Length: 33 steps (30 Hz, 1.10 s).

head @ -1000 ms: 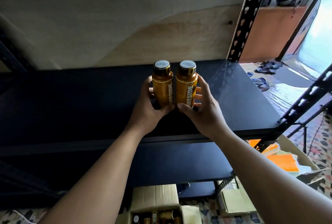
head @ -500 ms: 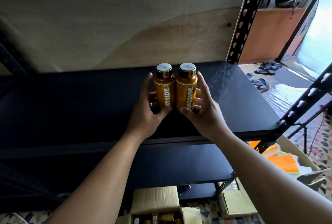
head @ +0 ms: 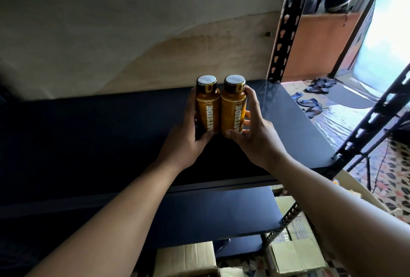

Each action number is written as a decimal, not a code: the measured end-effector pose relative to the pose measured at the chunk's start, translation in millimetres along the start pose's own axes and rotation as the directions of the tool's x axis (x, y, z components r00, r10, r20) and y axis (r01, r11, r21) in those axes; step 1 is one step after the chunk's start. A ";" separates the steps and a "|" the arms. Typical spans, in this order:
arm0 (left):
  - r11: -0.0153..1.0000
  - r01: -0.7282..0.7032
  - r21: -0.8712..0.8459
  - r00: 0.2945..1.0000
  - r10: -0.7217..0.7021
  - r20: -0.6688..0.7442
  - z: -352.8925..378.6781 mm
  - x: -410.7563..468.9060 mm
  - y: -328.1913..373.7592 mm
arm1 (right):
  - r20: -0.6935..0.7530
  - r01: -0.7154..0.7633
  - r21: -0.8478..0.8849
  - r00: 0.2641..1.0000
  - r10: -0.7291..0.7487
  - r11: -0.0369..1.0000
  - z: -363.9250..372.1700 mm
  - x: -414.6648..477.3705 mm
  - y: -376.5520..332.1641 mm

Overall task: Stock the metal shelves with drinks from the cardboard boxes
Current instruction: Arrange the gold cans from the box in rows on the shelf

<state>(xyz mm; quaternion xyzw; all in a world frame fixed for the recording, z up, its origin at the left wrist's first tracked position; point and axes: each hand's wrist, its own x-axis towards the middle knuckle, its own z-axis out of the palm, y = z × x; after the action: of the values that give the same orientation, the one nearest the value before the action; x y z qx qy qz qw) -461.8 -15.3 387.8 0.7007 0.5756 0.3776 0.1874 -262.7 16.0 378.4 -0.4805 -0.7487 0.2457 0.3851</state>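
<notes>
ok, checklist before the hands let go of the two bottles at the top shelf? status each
1. Caps on: ok, the left bottle and right bottle are both capped.
2. Upright, side by side: ok, they touch each other.
3. Bases seated on the shelf: cannot tell, the thumbs hide the bottoms.
4. Grip: ok, the left hand holds the left bottle and the right hand holds the right one.
5. Distance from the front edge: ok, the bottles are well back from it.
</notes>
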 end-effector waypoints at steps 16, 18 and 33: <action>0.996 0.066 0.054 0.997 -0.067 0.028 66.3 146.8 -15.9 | -0.142 -0.042 -0.104 0.990 0.027 0.994 -18.5 116.5 77.8; 0.996 0.056 0.068 0.998 -0.057 0.012 68.7 158.2 -17.9 | -0.182 -0.048 -0.111 0.983 0.027 0.993 -15.9 128.5 83.4; 0.999 0.026 0.026 1.000 -0.026 0.015 87.2 210.0 -39.0 | -0.236 -0.079 -0.090 0.970 0.056 0.993 -19.0 172.2 109.2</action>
<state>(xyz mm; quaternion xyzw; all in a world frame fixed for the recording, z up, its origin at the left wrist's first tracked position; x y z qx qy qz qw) -411.9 209.3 370.2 0.6983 0.5881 0.3622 0.1877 -231.0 218.0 367.5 -0.5496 -0.6928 0.1630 0.4375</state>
